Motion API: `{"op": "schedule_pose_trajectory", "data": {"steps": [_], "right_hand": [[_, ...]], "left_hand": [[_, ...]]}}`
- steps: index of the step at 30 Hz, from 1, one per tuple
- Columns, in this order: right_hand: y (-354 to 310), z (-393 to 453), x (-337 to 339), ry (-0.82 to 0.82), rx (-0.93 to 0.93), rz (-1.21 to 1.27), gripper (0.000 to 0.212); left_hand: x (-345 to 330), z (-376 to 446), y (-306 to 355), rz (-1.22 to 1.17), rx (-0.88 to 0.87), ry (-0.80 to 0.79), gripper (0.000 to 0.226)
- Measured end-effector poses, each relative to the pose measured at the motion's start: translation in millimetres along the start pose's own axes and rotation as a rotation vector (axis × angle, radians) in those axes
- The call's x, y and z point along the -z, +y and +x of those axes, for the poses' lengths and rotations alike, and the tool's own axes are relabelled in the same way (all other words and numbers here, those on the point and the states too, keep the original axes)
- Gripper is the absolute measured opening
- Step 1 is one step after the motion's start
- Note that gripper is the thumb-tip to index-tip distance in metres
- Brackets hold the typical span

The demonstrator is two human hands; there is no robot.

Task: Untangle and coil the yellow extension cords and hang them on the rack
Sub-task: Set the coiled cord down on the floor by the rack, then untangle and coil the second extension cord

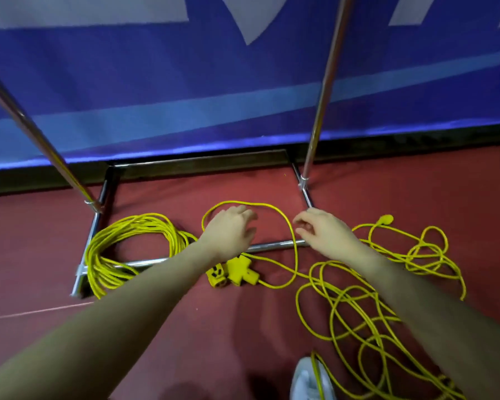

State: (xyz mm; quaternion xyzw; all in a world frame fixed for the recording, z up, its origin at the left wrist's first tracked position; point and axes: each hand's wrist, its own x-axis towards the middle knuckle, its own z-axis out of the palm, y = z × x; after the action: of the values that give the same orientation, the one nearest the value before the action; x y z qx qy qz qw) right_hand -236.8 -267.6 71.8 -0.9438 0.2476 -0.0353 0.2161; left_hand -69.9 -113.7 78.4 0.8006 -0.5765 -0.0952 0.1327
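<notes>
Red floor point(185, 327) underfoot, blue banner point(185, 96) with pale shapes hanging behind, its hem just above the floor.

Left hand point(228, 233) reaching forward, fingers point(247, 215) loosely spread and blurred, gripping nothing; hovering over, or perhaps brushing, a single yellow loop point(272, 205) of cord. Right hand point(324, 235) alongside, fingers point(303, 219) lightly curled and apart, likewise holding nothing, poised near that same loop's right side.

Below the left wrist, a yellow three-way socket block point(237, 272) lying on the floor, cord running from it rightward. To the left, a neatly wound yellow coil point(127, 249) draped across the rack's lower front bar. To the right, a loose tangled cord point(358, 313) sprawled in many crossing loops, reaching down to the bottom edge; its yellow plug point(386, 219) lying at the far end, near the right forearm.

Chrome rack point(272, 246) standing against the banner: rectangular base frame on the floor, two uprights rising out of view, the single loop crossing over the front bar. White shoe point(303, 379) at the bottom, a strand of cord lying over it.
</notes>
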Motion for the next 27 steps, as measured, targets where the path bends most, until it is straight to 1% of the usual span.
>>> {"op": "schedule_pose_trajectory", "data": {"steps": [3,7,11,13,14,16,18,19,20,21,23,25,27], "right_hand": [[25.5,0.3,-42.3,-0.072,-0.011,0.041,0.021],[38.4,7.6,-99.5,-0.203,0.035,0.103,0.028],[45.1,-2.3,-145.9,-0.326,0.088,-0.013,0.036],[47.5,-14.0,-163.4,-0.357,0.094,-0.076,0.032],[49.4,-19.8,-170.4,-0.329,0.093,-0.087,0.027],[54.3,-27.8,-175.7,-0.236,0.098,-0.044,0.014],[58.7,-30.2,-170.8,-0.172,0.129,-0.018,0.012],[59.1,-30.6,-166.0,-0.153,0.114,0.009,0.014],[58.4,-29.9,-160.7,-0.12,0.088,0.054,0.016],[56.7,-28.6,-154.3,-0.063,0.062,0.107,0.018],[50.0,-24.1,-141.8,0.048,0.026,0.198,0.02],[41.8,-20.8,-131.8,0.143,0.033,0.248,0.025],[32.6,-20.2,-123.5,0.221,0.05,0.272,0.03]], "left_hand": [[-53.4,-4.1,-4.7,-0.045,0.048,-0.058,0.033],[-117.0,-13.2,-9.3,0.005,0.055,-0.181,0.034],[-154.8,-22.1,-18.6,0.21,0.036,-0.338,0.053],[-163.9,-27.3,-22.5,0.262,0.006,-0.382,0.056],[-167.4,-29.1,-23.3,0.263,0.0,-0.384,0.055],[-173.6,-31.4,-23.3,0.226,-0.006,-0.298,0.045],[-179.9,-29.9,-24.1,0.212,-0.026,-0.086,0.026],[-179.8,-28.2,-23.9,0.201,-0.026,0.003,0.025],[-179.4,-26.2,-23.9,0.171,-0.016,0.069,0.03],[-179.0,-24.3,-23.1,0.128,-0.009,0.107,0.034],[-173.3,-21.7,-15.1,0.049,-0.021,0.172,0.035],[-166.7,-19.9,-4.2,-0.043,-0.037,0.194,0.032],[-158.0,-21.1,7.0,-0.161,-0.012,0.189,0.031]]}}
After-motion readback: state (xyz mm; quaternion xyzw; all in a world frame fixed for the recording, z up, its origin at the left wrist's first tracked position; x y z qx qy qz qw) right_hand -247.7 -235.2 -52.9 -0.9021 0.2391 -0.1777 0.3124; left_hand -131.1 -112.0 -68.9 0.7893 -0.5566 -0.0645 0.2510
